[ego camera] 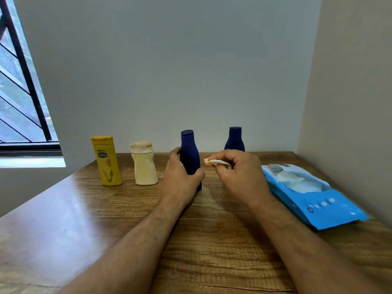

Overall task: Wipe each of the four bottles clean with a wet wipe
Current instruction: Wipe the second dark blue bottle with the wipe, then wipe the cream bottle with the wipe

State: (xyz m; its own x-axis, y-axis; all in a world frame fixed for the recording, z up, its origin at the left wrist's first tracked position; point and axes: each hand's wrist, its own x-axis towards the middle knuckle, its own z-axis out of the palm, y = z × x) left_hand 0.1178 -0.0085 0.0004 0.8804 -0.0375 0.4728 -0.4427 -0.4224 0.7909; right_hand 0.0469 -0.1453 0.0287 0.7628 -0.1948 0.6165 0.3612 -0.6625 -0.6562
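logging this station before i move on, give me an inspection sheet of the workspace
surface: wooden table, grain visible, glare on its left part
job's things: four bottles upright in a row: yellow bottle, cream bottle, near navy bottle, far navy bottle; wet wipe bunched up
clutter: blue wipes pack lying at the right edge, flap open
hands: left hand grips the near navy bottle low on its body; right hand pinches the wet wipe just beside that bottle, not touching it
cables: nothing seen
surroundings: plain walls behind and at right; barred window at left
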